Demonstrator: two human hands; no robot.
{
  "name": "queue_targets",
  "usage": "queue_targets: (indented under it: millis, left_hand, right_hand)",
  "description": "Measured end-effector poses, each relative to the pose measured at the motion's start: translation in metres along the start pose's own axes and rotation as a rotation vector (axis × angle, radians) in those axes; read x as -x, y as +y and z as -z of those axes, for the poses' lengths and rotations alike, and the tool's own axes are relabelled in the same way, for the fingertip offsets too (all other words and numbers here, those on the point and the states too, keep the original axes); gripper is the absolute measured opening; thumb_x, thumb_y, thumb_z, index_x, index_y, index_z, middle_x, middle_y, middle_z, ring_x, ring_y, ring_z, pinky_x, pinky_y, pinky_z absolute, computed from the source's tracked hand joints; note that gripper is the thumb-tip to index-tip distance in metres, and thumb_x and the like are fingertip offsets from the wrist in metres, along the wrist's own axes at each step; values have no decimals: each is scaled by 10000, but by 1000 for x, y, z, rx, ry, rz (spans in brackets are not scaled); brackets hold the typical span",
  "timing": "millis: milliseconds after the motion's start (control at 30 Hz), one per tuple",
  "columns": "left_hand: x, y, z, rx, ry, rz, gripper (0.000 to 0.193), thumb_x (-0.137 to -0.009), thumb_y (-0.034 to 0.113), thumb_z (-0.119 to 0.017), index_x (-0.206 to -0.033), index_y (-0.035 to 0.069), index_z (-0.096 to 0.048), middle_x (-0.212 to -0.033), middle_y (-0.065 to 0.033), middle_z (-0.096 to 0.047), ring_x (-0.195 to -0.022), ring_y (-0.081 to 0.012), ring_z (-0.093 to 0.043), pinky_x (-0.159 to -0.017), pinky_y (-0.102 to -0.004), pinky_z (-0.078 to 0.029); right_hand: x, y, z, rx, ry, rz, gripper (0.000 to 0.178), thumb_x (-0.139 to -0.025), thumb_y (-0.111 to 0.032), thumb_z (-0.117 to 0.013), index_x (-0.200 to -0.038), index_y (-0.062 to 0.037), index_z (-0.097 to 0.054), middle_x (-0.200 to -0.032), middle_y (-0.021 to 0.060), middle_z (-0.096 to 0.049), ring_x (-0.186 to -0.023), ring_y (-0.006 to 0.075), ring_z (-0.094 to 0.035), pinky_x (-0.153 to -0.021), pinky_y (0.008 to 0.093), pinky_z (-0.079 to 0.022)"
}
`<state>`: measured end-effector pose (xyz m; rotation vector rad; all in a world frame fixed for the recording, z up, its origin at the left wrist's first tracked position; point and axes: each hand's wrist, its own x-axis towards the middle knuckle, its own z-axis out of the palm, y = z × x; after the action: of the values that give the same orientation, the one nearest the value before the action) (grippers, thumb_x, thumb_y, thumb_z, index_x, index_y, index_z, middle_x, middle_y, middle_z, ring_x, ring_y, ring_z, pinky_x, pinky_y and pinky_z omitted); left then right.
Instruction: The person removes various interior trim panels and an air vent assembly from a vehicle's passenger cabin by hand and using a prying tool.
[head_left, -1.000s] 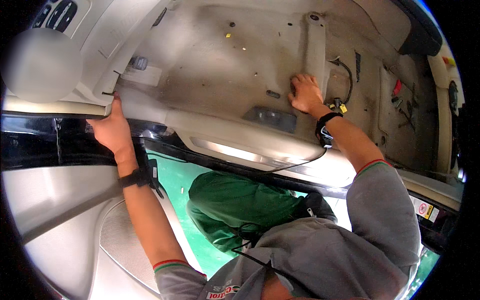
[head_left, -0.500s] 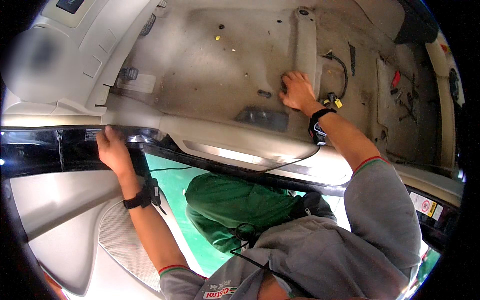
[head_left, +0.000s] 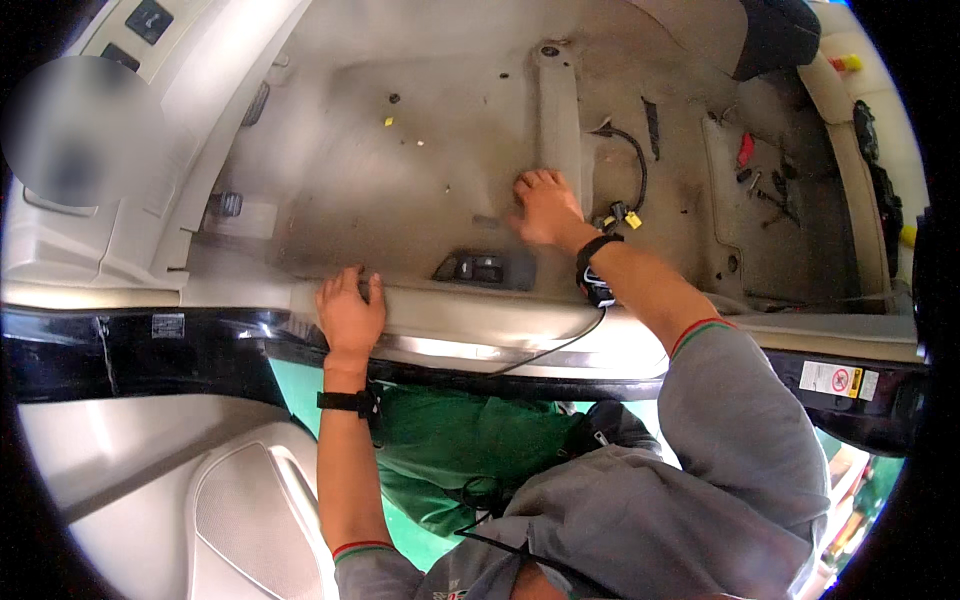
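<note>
Cataloguing mid-frame, I list: left hand (head_left: 350, 312), spread, at still-fitted sill trim (head_left: 450, 318); right hand (head_left: 550, 214), loosely spread, on still-laid carpet (head_left: 340, 160).

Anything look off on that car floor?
Yes. Just right of the right hand, a dark cable ends in yellow-tipped connectors that look plugged into nothing. Farther right, a red item and dark pieces lie strewn about. The carpet looks blotchy, probably dirt.
</note>
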<state>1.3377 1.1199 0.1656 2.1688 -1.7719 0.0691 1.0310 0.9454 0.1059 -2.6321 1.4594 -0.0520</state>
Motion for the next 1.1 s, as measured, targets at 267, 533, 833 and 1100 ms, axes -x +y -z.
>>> queue_targets:
  millis: [267, 533, 833, 1100]
  left_hand:
    - [-22, 0, -17, -153, -232, 48, 331, -860, 322, -581, -925, 33, -729, -1037, -152, -709, -1026, -332, -621, -991, -455, -413]
    - [-32, 8, -10, -216, -382, 122, 339, -844, 339, -573, -969, 80, -751, -1082, -137, -695, -1097, -323, -603, -990, -453, -419]
    - [-38, 6, -13, -192, -439, 185, 349, -812, 335, -576, -947, 75, -766, -1075, -160, -712, -1063, -327, -637, -966, -456, -448]
    - [-35, 3, -18, -178, -307, 138, 297, -803, 332, -602, -887, 106, -775, -935, -155, -735, -939, -366, -681, -871, -468, -504]
  right_hand:
    - [2, 3, 8, -26, -24, 10, 495, -855, -395, -598, -1189, -31, -638, -1289, 140, -573, -1298, 300, -454, -1118, 443, -299]
    - [1, 1, 4, -12, -42, -17, 521, -855, -395, -600, -1229, -34, -616, -1352, 147, -547, -1331, 322, -441, -1144, 448, -281]
    - [0, -1, 3, -10, 11, 22, 484, -832, -395, -665, -1207, -91, -640, -1325, 141, -568, -1282, 335, -476, -1110, 440, -322]
    - [-46, -19, -23, -361, -236, 336, 325, -904, -336, -647, -1069, -57, -663, -956, 191, -693, -954, 413, -646, -845, 497, -519]
